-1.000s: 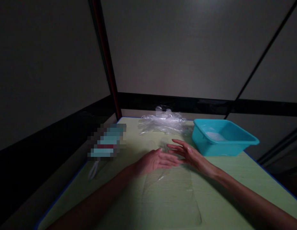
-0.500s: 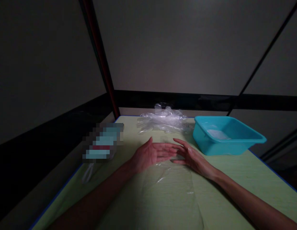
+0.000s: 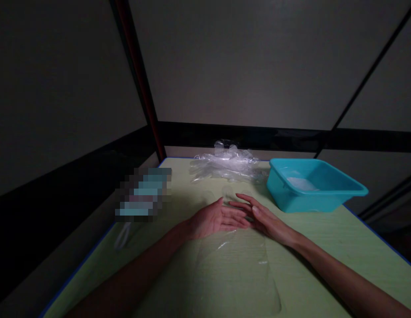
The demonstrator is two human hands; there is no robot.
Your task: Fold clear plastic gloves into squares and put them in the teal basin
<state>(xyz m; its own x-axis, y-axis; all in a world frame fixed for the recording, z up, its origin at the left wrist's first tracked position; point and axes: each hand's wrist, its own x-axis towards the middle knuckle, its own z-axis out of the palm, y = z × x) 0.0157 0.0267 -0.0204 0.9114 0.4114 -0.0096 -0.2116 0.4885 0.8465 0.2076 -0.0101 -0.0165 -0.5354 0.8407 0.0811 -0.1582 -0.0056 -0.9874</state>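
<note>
A clear, thin plastic glove (image 3: 237,269) lies flat on the green table (image 3: 325,256), its faint finger tips showing beyond my hands. Above its upper part is my left hand (image 3: 215,218), palm partly turned up, with its fingers stretched out to the right and nothing held. My right hand (image 3: 263,221) comes in from the right with fingers spread, and its lower fingers meet or overlap the left fingertips. Whether either hand touches the glove cannot be made out. Beyond them, a crumpled pile of clear plastic gloves (image 3: 228,163) rests at the table's far edge.
A turquoise basin (image 3: 311,201) with something white and clear inside stands at the back right. At the left edge lies a blurred-out pale blue item (image 3: 144,194) with a white loop (image 3: 122,236) near it. Panelled walls rise behind the table.
My left hand has moved slightly right and nearer to me. The fingers of both hands now overlap more, and the flat glove's finger tips show more beyond them.
</note>
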